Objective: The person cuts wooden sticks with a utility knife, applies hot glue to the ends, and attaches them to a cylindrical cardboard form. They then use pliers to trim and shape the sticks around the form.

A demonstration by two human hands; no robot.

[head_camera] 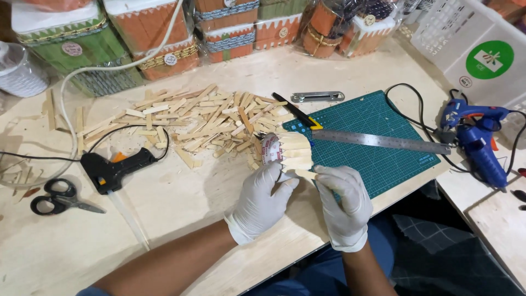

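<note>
My left hand [262, 198] in a white glove grips a small can [271, 148] whose side is partly covered with pale wooden sticks [296, 155] glued upright. My right hand [342, 197], also gloved, pinches the lowest stick on the can between thumb and fingers. Both hands hold the can just above the wooden table [181, 203], near the left edge of the green cutting mat [378, 159]. A pile of loose wooden sticks [203, 123] lies just behind the can.
A black glue gun [112, 169] and black scissors [55, 197] lie at the left. A steel ruler [381, 141] and a black-yellow knife [298, 113] rest on the mat. A blue glue gun [479, 137] sits right. Decorated stick-covered boxes [159, 38] line the back, beside a white crate [471, 44].
</note>
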